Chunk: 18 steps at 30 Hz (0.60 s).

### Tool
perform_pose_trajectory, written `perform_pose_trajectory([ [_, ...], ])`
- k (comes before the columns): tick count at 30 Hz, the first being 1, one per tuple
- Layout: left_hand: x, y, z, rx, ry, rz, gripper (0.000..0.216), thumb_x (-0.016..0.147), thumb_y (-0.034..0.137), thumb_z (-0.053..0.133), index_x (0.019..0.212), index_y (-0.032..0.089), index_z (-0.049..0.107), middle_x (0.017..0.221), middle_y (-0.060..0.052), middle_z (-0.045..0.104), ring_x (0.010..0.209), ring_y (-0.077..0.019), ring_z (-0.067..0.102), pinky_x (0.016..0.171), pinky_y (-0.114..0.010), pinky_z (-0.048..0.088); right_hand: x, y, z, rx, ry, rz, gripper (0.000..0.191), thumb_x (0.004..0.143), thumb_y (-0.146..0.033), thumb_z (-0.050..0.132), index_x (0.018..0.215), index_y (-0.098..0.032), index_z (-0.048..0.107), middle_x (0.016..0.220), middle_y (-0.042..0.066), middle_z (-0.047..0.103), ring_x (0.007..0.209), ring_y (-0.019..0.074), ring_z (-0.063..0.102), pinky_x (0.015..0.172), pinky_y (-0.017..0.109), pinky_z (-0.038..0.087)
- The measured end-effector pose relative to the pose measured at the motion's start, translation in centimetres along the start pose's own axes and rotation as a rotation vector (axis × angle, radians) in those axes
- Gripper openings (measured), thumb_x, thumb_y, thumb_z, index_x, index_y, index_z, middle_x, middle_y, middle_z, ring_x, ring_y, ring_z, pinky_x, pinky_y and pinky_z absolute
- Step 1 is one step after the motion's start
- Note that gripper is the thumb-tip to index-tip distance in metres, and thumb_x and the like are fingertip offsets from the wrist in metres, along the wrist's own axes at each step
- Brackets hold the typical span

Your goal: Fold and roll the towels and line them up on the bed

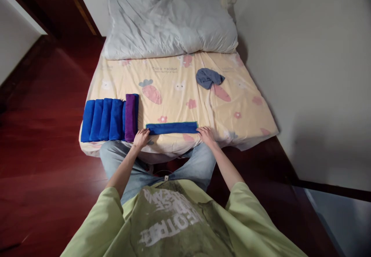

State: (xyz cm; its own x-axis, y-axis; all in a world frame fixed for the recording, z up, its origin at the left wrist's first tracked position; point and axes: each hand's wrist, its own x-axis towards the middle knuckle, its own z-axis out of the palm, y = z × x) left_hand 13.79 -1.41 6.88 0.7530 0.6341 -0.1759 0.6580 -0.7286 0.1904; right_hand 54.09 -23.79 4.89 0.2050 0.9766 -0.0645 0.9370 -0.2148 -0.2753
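Note:
A blue towel (172, 128), folded into a long narrow strip, lies across the front of the bed before me. My left hand (142, 137) pinches its left end, and my right hand (206, 134) grips the right end. Both hands are closed at the corners, fingertips partly hidden by the hands themselves. Just left of my left hand lies a row of several rolled or folded blue towels (102, 119). A purple towel (130, 118) lies on the right part of that row, with more blue beside it.
The bed (171, 106) has a yellow sheet printed with carrots and rabbits. A crumpled grey-blue cloth (209, 78) lies toward its right side. A bunched pale quilt (171, 21) fills the far end. A wall (304, 75) stands close on the right; dark red floor (52, 164) extends left.

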Motion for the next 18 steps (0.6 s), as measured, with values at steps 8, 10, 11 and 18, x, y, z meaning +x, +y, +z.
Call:
perform_pose_trajectory([
  [8,2.5,-0.4,-2.8,0.009,-0.042,-0.159,0.050,0.093,0.009,0.043,0.137,0.014,0.066,0.125,-0.019,0.071,0.126,-0.0293,0.063,0.104,-0.037,0.052,2.8,1.3,-1.9,0.043,-0.054,0.024,0.036,0.102,-0.020,0.054,0.133,-0.023,0.073,0.131,0.011,0.074,0.122,0.0283,0.064,0.110,0.044,0.048],
  [10,3.8,-0.8,-3.4,0.019,-0.084,-0.200,0.050,0.094,0.012,0.044,0.139,0.014,0.066,0.126,-0.020,0.070,0.125,-0.0312,0.065,0.104,-0.039,0.053,4.1,1.7,-2.0,0.036,-0.088,0.048,0.036,0.103,-0.021,0.055,0.133,-0.022,0.073,0.130,0.012,0.074,0.122,0.0276,0.065,0.108,0.040,0.049],
  [11,4.6,-1.1,-3.7,0.020,-0.123,-0.224,0.051,0.095,0.015,0.045,0.142,0.015,0.065,0.127,-0.021,0.070,0.125,-0.0320,0.066,0.104,-0.041,0.053,4.8,2.0,-2.1,0.030,-0.112,0.075,0.035,0.103,-0.021,0.055,0.133,-0.022,0.073,0.129,0.013,0.075,0.121,0.0274,0.066,0.107,0.039,0.049],
  [18,10.3,-3.4,-5.1,-0.016,-0.336,-0.275,0.049,0.083,0.015,0.061,0.129,0.021,0.074,0.122,-0.012,0.076,0.113,-0.0247,0.072,0.098,-0.028,0.055,9.8,2.8,-2.2,0.041,-0.245,0.243,0.019,0.095,-0.026,0.072,0.113,-0.024,0.079,0.105,0.009,0.080,0.097,0.0223,0.073,0.079,0.027,0.051],
])
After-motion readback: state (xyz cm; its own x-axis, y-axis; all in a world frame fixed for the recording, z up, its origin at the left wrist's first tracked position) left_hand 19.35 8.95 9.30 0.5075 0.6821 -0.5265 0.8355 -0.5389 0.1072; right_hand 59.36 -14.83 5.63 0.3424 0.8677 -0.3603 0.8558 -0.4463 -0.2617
